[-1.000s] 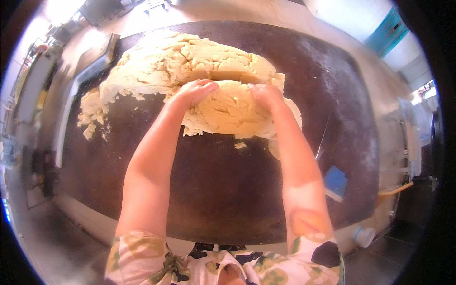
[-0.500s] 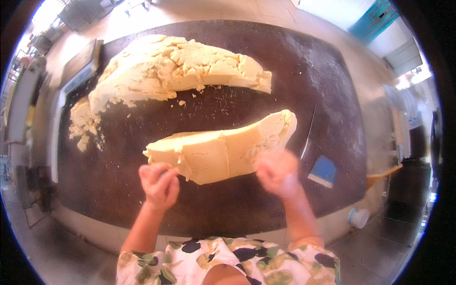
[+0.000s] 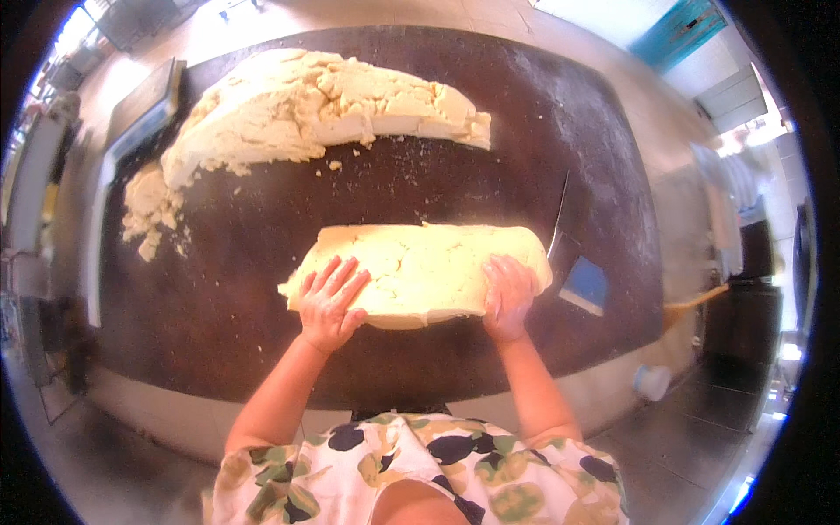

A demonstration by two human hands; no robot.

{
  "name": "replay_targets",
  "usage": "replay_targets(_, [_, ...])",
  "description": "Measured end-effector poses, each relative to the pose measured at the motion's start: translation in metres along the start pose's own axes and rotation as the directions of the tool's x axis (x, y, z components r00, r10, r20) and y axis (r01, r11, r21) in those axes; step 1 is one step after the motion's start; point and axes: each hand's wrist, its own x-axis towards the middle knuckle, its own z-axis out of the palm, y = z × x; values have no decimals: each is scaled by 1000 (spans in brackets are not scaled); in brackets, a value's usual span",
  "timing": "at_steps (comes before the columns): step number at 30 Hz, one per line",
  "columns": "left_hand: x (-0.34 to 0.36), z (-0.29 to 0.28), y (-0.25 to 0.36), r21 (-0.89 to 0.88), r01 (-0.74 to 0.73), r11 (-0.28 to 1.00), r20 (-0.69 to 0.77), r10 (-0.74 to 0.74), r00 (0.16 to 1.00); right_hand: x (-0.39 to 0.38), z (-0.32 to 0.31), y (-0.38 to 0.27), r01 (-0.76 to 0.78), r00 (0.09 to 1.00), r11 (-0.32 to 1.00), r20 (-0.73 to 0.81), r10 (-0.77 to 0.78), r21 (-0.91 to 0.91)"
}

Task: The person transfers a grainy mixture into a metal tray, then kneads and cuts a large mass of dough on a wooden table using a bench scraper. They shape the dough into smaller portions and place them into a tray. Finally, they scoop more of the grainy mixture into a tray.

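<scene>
I have the left hand (image 3: pixel 329 304) spread open on the left of the dough slab (image 3: pixel 424 262), the right hand (image 3: pixel 508 297) laid open on its right; it lies on the counter (image 3: pixel 254 219), apart from the larger dough mass (image 3: pixel 306 105).

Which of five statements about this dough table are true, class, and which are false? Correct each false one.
1. The left hand and right hand both touch the nearer dough block. True.
2. The left hand is clenched into a fist. False: its fingers are spread.
3. The larger dough heap lies toward the table's far side. True.
4. That heap touches the nearer block. False: dark tabletop lies between them.
5. A blue scraper lies right of the block. True.
</scene>
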Motion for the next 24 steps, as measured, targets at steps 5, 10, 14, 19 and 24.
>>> replay_targets(5, [7, -12, 15, -37, 31, 999, 109, -27, 994, -46, -6, -7, -131, 988, 991, 82, 131, -9])
replay_targets(10, [13, -6, 76, 21, -80, 997, 23, 79, 997, -34, -12, -37, -88, 995, 995, 58, 86, 36])
replay_targets(14, [28, 14, 99, 155, -169, 973, -14, 173, 985, -35, 25, -44, -7, 1000, 1000, 17, 8, -5])
replay_targets(19, [43, 22, 92, 165, -109, 980, 95, 95, 991, -18, 35, -42, -94, 991, 994, 105, 89, 48])
replay_targets(24, [25, 0, 62, 243, -246, 938, 75, 234, 969, -26, 0, -35, -110, 971, 993, 207, 118, -50])
